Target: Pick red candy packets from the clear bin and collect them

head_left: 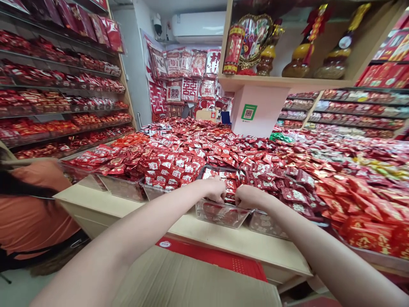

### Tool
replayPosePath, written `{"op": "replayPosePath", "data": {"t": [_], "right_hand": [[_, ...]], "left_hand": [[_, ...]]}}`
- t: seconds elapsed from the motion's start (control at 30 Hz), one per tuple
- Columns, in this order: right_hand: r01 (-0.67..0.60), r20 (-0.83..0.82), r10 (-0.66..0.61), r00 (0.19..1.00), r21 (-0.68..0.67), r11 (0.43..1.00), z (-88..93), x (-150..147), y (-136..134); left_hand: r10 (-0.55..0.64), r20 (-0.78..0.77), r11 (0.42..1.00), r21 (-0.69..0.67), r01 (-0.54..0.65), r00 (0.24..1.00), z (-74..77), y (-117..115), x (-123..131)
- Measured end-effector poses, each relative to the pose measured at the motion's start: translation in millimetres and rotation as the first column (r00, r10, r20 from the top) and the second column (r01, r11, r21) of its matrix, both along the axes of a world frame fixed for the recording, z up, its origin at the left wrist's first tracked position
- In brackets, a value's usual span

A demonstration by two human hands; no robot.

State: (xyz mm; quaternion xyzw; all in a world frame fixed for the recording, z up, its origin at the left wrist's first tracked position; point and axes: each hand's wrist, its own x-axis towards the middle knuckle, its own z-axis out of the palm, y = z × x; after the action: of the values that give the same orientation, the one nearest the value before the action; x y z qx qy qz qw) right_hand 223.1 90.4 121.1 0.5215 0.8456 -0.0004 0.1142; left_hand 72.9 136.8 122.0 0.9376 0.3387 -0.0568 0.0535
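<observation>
Both of my hands reach into a clear plastic bin of small red sweet packets at the front of a big display counter. My left hand is curled with its fingers down in the packets. Right beside it, my right hand is curled the same way, knuckles up. The fingertips of both hands are buried among the packets, so what each one grips is hidden. The two hands nearly touch over the bin.
Heaps of red packets cover the whole counter in clear bins. A person in an orange top stands at the left. Shelves of red goods line the left wall. A pink pillar stands behind. A cardboard box lies below my arms.
</observation>
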Motion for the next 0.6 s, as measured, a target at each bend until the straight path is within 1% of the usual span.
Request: {"op": "replayPosePath", "data": {"t": [0.13,0.33,0.47,0.6], "right_hand": [[-0.040,-0.035,0.041,0.999,0.021,0.999,-1.0,2,-1],[-0.118,-0.166,0.120,0.979,0.020,0.993,-1.9,11,-1],[-0.118,-0.210,0.110,0.971,-0.026,0.993,-5.0,15,-2],[-0.102,-0.243,0.102,0.965,0.013,0.995,-7.4,16,-4]], "left_hand": [[-0.025,-0.077,0.998,-0.064,0.020,0.997,1.6,-2,1],[-0.015,-0.144,0.996,-0.088,0.002,0.989,6.4,-5,7],[-0.012,-0.149,0.995,-0.095,-0.002,0.989,7.3,-6,9],[-0.005,-0.104,0.997,-0.082,-0.003,0.995,7.2,-6,6]]}}
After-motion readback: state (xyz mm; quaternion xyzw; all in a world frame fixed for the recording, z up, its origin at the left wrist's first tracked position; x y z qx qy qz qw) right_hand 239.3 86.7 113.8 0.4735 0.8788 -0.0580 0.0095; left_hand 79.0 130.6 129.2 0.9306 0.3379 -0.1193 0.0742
